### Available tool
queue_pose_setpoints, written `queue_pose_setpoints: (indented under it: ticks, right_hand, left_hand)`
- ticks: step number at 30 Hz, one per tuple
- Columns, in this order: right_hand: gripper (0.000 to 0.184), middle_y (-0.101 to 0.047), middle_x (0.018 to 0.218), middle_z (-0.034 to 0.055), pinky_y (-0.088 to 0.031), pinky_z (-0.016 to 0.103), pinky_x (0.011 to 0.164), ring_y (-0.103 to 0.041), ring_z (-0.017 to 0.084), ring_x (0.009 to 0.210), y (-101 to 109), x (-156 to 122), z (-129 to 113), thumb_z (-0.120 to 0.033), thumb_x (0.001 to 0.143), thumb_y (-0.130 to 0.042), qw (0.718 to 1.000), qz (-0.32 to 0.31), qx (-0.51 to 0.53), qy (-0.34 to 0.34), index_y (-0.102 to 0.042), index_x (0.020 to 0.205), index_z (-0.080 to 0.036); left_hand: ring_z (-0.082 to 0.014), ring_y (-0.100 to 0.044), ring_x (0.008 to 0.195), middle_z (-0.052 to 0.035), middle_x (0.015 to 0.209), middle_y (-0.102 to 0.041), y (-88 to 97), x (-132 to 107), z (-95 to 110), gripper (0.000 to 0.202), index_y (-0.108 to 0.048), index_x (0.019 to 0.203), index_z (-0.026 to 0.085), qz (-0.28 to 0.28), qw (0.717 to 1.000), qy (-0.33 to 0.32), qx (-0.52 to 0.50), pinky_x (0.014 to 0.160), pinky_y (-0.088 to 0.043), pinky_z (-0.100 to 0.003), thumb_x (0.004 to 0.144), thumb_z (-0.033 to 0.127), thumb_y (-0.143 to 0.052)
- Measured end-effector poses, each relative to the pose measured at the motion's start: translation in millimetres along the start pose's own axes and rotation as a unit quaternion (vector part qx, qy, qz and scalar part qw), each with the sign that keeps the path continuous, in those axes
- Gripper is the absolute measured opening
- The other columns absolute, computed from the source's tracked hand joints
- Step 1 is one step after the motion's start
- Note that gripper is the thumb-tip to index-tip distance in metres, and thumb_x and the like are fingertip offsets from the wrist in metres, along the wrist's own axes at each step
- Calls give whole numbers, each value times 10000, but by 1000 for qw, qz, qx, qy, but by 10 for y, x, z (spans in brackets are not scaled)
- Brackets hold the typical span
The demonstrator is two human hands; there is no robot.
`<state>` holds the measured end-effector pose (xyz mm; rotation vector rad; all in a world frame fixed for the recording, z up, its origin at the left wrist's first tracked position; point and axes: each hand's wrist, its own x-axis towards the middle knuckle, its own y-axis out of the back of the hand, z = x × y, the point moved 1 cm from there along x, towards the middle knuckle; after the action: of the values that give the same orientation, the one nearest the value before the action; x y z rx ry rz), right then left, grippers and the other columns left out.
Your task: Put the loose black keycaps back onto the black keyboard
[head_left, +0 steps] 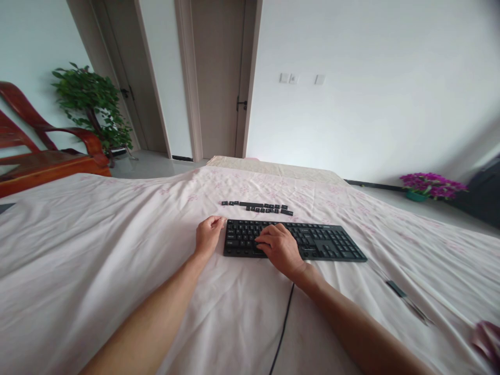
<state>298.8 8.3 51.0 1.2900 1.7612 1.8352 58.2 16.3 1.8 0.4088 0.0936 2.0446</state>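
Note:
A black keyboard (pixel 324 240) lies on a pale pink sheet (pixel 97 250) that covers the surface in front of me. My left hand (pixel 208 234) rests at the keyboard's left end, fingers curled against its edge. My right hand (pixel 278 247) lies on the keys at the keyboard's left half, fingers bent down onto them; what the fingertips grip, if anything, is hidden. A row of loose black keycaps (pixel 258 207) lies on the sheet just beyond the keyboard. The keyboard's black cable (pixel 284 323) runs toward me between my forearms.
A thin dark tool (pixel 402 294) lies on the sheet to the right of the keyboard. A pinkish object (pixel 488 338) shows at the lower right edge. A wooden chair (pixel 42 156), a green plant (pixel 94 104), doors and purple flowers (pixel 432 185) stand beyond.

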Motion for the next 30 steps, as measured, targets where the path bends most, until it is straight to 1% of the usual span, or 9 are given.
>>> queue_pose_setpoints:
  ticks: [6,10,13,16,19,22,24,27,30]
  right_hand:
    - [168,-660,1007,32,-411,313,830,-508,195,929,17,-15,-28,-331,887,-609,1000,0,-5,22,-758,964,-313]
    - [160,-662,1006,24,-388,307,819,-496,191,934,10,-18,-26,-334,889,-613,999,2,-15,35,-752,964,-308]
    - [159,-663,1002,15,-360,311,794,-490,189,937,14,-21,-42,-331,905,-591,998,-4,-41,52,-742,950,-313]
    - [206,-661,1000,29,-331,333,766,-482,194,925,36,-28,-82,-312,945,-520,993,-21,-85,81,-724,944,-292]
    - [198,-652,997,53,-314,351,744,-471,207,915,71,-41,-132,-256,945,-502,986,-38,-121,106,-699,965,-257]
    - [196,-635,1002,78,-307,361,725,-460,223,922,94,-53,-181,-154,899,-525,980,-55,-146,122,-672,1006,-227]
    - [203,-624,996,89,-307,364,716,-459,229,924,92,-63,-216,-99,866,-530,976,-66,-160,132,-659,981,-205]
    - [197,-616,972,91,-315,367,709,-465,228,910,80,-83,-265,-56,841,-520,970,-75,-180,148,-649,923,-179]
    - [239,-626,970,85,-332,359,715,-476,222,902,95,-86,-263,-24,807,-519,971,-82,-172,147,-671,919,-170]
  left_hand:
    - [-208,-673,761,-62,747,-723,-9,10,-23,404,-718,890,170,-6,1000,-10,1,708,-479,-283,783,531,-570]
    - [-207,-673,761,-62,763,-727,-9,12,-37,399,-717,891,173,-6,1000,-8,-1,710,-478,-283,785,529,-572]
    - [-209,-672,768,-64,762,-729,-6,10,-41,396,-719,890,172,-5,1000,-6,0,708,-477,-280,783,525,-575]
    - [-211,-671,768,-62,757,-729,-5,7,-34,394,-721,891,173,-5,1000,-5,2,707,-476,-280,781,522,-575]
    - [-208,-669,756,-59,750,-729,-6,4,-18,386,-721,885,178,-8,1000,-4,3,710,-476,-283,780,519,-576]
    - [-208,-668,752,-63,762,-734,-6,1,-1,370,-726,876,177,-4,1000,0,4,716,-478,-287,772,503,-583]
    - [-209,-668,756,-67,782,-739,-7,-3,8,361,-730,877,177,-2,1000,1,4,720,-479,-287,771,489,-584]
    - [-208,-670,759,-68,796,-741,-4,-11,18,355,-731,878,180,-3,1000,-4,6,720,-480,-287,777,484,-576]
    - [-207,-669,752,-61,773,-735,0,-17,24,356,-730,876,185,-4,1000,-8,12,715,-479,-286,781,489,-572]
